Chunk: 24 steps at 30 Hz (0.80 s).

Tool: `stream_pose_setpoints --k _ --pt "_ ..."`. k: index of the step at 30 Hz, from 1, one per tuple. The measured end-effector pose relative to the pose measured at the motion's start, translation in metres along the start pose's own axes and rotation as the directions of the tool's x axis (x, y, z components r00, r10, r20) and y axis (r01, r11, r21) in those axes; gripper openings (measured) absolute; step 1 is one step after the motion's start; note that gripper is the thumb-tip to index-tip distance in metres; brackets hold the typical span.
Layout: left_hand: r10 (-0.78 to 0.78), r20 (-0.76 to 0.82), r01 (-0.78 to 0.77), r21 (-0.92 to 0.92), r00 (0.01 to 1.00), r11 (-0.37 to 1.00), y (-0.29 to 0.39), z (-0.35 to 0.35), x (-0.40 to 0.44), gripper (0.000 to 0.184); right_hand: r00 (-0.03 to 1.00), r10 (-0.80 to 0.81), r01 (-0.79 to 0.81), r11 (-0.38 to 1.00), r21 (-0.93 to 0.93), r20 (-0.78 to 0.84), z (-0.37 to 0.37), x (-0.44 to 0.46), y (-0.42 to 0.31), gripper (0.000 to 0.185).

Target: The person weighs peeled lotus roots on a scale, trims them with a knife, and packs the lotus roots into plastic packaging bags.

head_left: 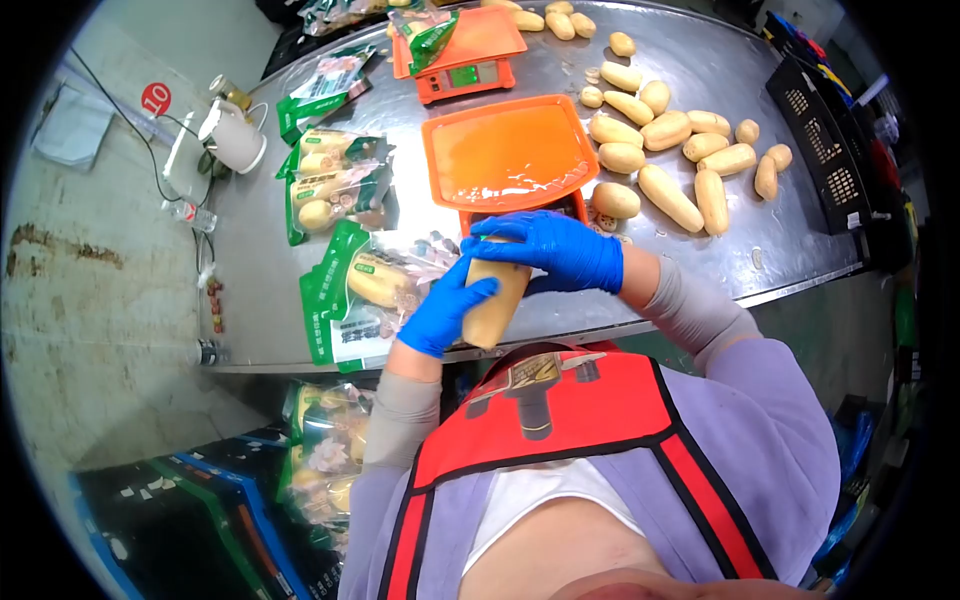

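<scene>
A pale lotus root piece (495, 310) is held close to my body, over the table's front edge. My left hand (438, 312), in a blue glove, grips its left side with the thumb across it. Fingers of my right hand (565, 252), also blue-gloved, wrap over its upper end. Just beyond my hands stands a scale with a wet orange tray (510, 155). To the left lies a green and clear bag (375, 285) with lotus root inside. Loose lotus roots (668, 198) of mixed sizes are spread to the right of the scale.
A second orange scale (460, 55) stands at the back with a bag on it. More packed bags (335, 185) lie on the left, near a white kettle (235, 137). A black crate (820, 145) borders the right edge. Filled bags (325, 450) sit below the table at left.
</scene>
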<state>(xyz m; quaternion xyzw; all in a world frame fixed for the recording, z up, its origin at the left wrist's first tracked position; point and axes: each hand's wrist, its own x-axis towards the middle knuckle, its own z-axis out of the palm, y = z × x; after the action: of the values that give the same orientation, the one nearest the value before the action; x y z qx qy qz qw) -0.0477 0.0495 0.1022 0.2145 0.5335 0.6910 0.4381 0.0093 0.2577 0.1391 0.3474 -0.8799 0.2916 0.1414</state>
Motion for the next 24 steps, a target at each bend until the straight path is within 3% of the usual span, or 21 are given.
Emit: stream_pose_setpoints --k 1,2,4,5,7,9,13,15,16,18,19,21,22,24 --pt "-0.002 0.007 0.002 0.001 1.0 1.0 -0.002 0.003 0.002 0.054 0.991 0.086 -0.074 0.99 0.116 -0.102 0.004 -0.008 0.0 0.076" --pt "-0.04 0.018 0.043 -0.169 0.999 0.985 -0.005 0.003 0.004 0.056 0.942 0.247 -0.215 0.964 0.156 -0.227 0.009 -0.022 0.002 0.072" --pt "-0.136 -0.013 0.112 -0.486 0.991 0.866 -0.007 0.001 0.002 0.06 0.742 0.567 -0.509 0.823 0.251 -0.357 0.017 -0.064 0.004 0.061" --pt "-0.136 -0.02 0.109 -0.487 0.991 0.867 -0.007 0.0 -0.001 0.06 0.599 0.712 -0.654 0.699 0.29 -0.365 0.022 -0.092 0.004 0.055" --pt "-0.119 -0.096 0.039 -0.596 0.988 0.802 -0.007 -0.002 -0.005 0.06 0.483 0.811 -0.875 0.463 -0.142 -0.329 0.052 -0.169 0.02 0.042" --pt "-0.097 -0.13 0.006 -0.566 0.987 0.824 0.002 0.004 -0.007 0.06 0.208 0.978 -0.947 0.197 -0.255 -0.017 0.063 -0.199 0.014 0.037" --pt "-0.033 -0.193 -0.066 -0.484 0.981 0.873 0.01 0.009 -0.005 0.065 0.306 0.936 -0.936 0.263 -0.233 -0.174 0.088 -0.224 0.014 0.031" --pt "-0.036 -0.194 -0.066 -0.496 0.98 0.866 0.012 0.008 -0.004 0.065 0.33 0.939 -0.944 0.33 -0.02 -0.1 0.088 -0.226 0.018 0.029" --pt "-0.029 -0.217 -0.083 -0.489 0.976 0.869 0.013 0.008 -0.003 0.063 0.331 0.938 -0.943 0.331 -0.021 -0.1 0.082 -0.216 0.012 0.029" --pt "-0.022 -0.245 -0.102 -0.481 0.969 0.871 0.013 0.005 -0.002 0.061 0.306 0.951 -0.849 0.294 0.439 -0.044 0.065 -0.186 -0.009 0.027" --pt "-0.003 -0.267 -0.124 -0.459 0.964 0.88 0.012 0.001 -0.001 0.058 0.308 0.95 -0.849 0.295 0.438 -0.042 0.049 -0.162 -0.023 0.027" --pt "0.02 -0.288 -0.15 -0.437 0.957 0.887 0.012 0.001 0.0 0.055 0.49 0.863 -0.714 0.477 0.512 -0.122 0.014 -0.113 -0.049 0.035" --pt "0.057 -0.307 -0.183 -0.398 0.95 0.899 0.015 0.003 0.0 0.053 0.493 0.862 -0.714 0.48 0.51 -0.122 0.005 -0.098 -0.054 0.035" --pt "0.1 -0.329 -0.222 -0.357 0.939 0.907 0.02 0.006 -0.003 0.05 0.73 0.63 -0.585 0.777 0.234 -0.266 -0.007 -0.077 -0.058 0.04"
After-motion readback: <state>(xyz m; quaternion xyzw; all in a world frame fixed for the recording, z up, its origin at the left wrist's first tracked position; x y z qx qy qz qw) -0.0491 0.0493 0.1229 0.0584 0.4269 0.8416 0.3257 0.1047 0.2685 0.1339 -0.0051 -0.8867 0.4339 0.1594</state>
